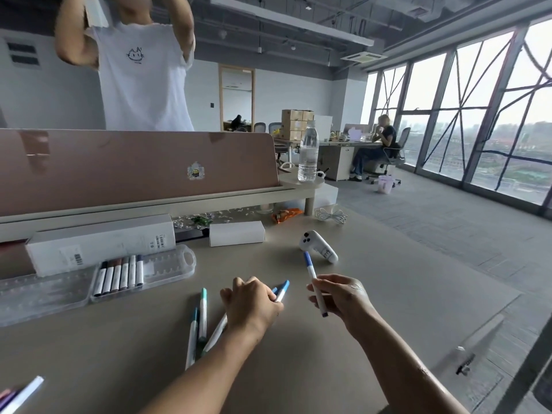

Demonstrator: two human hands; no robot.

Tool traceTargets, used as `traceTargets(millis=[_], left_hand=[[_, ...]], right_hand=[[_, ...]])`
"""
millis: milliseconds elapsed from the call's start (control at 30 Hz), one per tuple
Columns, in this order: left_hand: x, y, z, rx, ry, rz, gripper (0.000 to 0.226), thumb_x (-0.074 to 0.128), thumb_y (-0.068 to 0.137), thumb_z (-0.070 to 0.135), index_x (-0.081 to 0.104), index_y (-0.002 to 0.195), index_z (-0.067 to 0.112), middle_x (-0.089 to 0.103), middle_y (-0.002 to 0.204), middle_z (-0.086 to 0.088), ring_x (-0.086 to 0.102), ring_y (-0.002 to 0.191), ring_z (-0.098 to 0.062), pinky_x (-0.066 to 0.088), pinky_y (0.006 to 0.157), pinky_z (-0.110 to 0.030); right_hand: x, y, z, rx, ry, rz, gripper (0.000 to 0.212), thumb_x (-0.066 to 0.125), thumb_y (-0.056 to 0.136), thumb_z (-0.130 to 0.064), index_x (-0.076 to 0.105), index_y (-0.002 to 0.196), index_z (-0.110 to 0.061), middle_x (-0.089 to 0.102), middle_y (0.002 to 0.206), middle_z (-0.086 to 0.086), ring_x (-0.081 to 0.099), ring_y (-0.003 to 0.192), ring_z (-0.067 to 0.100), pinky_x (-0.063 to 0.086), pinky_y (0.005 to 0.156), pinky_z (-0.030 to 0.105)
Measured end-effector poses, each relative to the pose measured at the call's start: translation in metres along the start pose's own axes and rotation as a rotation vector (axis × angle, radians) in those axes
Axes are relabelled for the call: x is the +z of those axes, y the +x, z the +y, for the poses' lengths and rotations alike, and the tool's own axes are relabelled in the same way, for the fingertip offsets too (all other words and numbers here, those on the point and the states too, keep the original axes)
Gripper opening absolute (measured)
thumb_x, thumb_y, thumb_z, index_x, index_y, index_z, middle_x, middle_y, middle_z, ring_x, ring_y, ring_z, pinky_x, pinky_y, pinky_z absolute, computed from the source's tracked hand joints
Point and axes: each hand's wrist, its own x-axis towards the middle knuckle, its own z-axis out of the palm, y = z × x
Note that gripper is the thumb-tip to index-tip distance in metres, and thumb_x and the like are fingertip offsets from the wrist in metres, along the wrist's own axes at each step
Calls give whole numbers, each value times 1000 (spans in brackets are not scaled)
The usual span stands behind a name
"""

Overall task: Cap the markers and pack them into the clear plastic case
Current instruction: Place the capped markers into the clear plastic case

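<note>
My right hand [343, 297] pinches a white marker with a blue cap [310, 270], tilted up off the table. My left hand [251, 303] lies over two light-blue-capped markers [283, 289] on the table, fingers curled around them. Three more markers [202, 318] with teal and blue caps lie loose to the left of that hand. The clear plastic case [167, 268] lies open at the left, with several brown and dark capped markers [119, 277] in a row inside. Its clear lid [38, 294] lies flat further left.
A white game controller [318, 246] lies beyond my right hand. Two white boxes [101, 242] [237, 233] sit behind the case, below a pink divider [134, 165]. A water bottle [308, 152] stands on a shelf. More markers [18, 395] show at the bottom left. A person stands behind the divider.
</note>
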Motion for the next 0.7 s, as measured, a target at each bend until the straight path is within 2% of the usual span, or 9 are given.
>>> traceTargets(millis=[233, 433, 567, 700], left_hand=[[4, 4, -7, 64, 40, 60, 19, 57, 79, 33, 75, 80, 28, 64, 97, 9, 48, 107, -17, 36, 86, -35], [-2, 7, -3, 151, 116, -4, 21, 55, 80, 26, 74, 87, 22, 67, 101, 7, 48, 109, -20, 38, 90, -34], [-4, 5, -4, 118, 50, -27, 19, 58, 77, 27, 73, 87, 20, 72, 95, 3, 51, 106, -21, 37, 88, -33], [-11, 7, -10, 108, -76, -3, 14, 62, 76, 30, 72, 81, 22, 73, 87, 4, 59, 95, -20, 37, 83, -30]], right_hand=[[6, 3, -3, -1, 41, -25, 17, 71, 82, 1, 67, 98, 4, 73, 89, 23, 72, 80, 39, 58, 77, 41], [13, 6, -10, -22, 35, -13, 19, 71, 80, 4, 66, 98, 6, 72, 91, 26, 72, 80, 39, 59, 75, 40], [18, 5, -12, -30, 35, -3, 17, 71, 80, 4, 65, 96, 5, 73, 90, 25, 72, 76, 38, 60, 69, 36], [22, 4, -15, -50, 57, -9, 18, 70, 81, 4, 64, 98, 5, 72, 91, 26, 71, 79, 39, 60, 72, 38]])
